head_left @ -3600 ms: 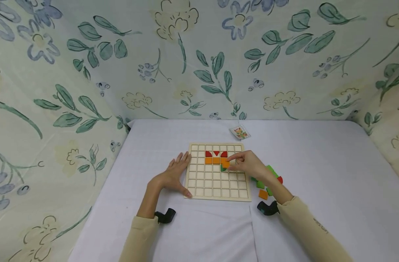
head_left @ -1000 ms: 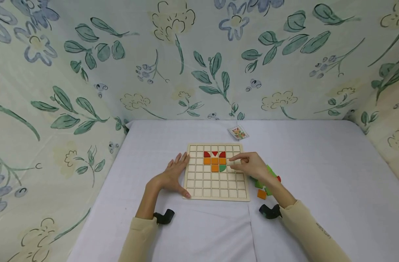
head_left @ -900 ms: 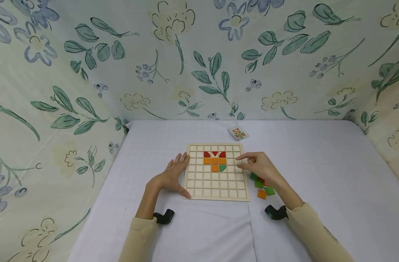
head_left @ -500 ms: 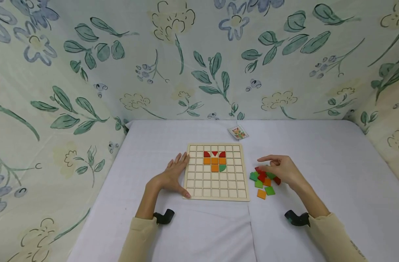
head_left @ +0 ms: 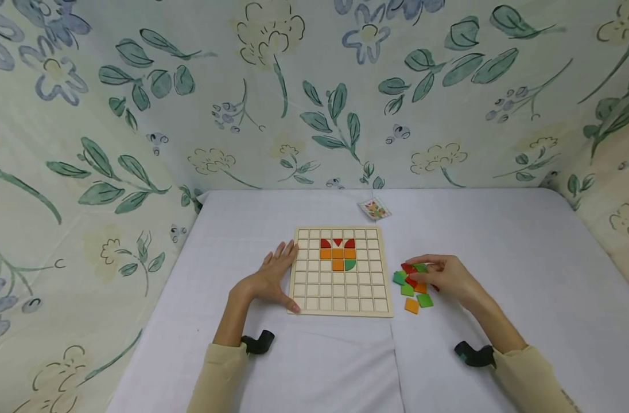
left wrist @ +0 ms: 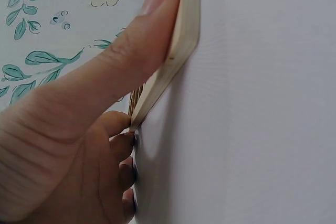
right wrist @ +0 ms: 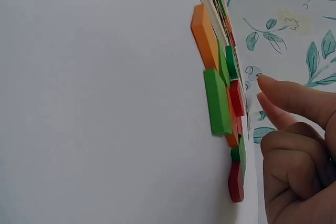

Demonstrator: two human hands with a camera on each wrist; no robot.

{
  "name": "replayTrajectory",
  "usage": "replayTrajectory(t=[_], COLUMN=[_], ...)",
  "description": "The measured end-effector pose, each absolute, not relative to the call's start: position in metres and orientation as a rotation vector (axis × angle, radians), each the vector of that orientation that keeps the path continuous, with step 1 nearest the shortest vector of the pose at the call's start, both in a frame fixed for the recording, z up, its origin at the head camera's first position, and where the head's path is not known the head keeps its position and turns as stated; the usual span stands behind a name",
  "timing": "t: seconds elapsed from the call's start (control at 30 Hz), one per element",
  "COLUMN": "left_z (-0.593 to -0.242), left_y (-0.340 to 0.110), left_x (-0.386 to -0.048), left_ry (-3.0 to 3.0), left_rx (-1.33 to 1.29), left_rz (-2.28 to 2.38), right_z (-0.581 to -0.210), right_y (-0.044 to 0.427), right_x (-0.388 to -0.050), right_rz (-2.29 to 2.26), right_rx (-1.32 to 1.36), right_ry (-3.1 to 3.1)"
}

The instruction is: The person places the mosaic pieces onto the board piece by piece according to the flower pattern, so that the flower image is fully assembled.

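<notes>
Our right hand [head_left: 446, 275] is right of centre, forefinger and thumb apart, other fingers curled; our left hand [head_left: 273, 278] spreads at the left edge of the wooden grid board [head_left: 314, 291]. We see the board at centre frame, bits of its edge covered by fingers. Just right of it, our right hand partly hides the loose tiles [head_left: 424, 300]; whether it touches any, we cannot tell. Above the board's upper right, the printed card [head_left: 375, 209] is too small to make out. We find the green quarter-circle tile [head_left: 350, 265] on the board.
</notes>
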State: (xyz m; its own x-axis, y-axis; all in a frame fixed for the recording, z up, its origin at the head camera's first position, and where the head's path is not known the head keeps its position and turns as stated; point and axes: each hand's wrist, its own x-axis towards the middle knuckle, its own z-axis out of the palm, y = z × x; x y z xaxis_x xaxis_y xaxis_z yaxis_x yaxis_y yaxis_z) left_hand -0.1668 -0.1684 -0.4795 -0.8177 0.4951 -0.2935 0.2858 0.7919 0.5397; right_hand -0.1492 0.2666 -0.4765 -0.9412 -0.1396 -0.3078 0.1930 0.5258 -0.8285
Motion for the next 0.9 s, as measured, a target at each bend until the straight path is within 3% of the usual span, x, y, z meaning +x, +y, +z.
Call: replayTrajectory(t=[0.9], left_z=[-0.477], left_y=[-0.168], left_x=[-0.165], left_ry=[2.563], left_rx=[0.586], left_rz=[0.681], right_z=[-0.478], right_y=[0.254], right_x=[-0.156], right_rz=[-1.286], right_rx=[-0.139], right_ry=[2.362])
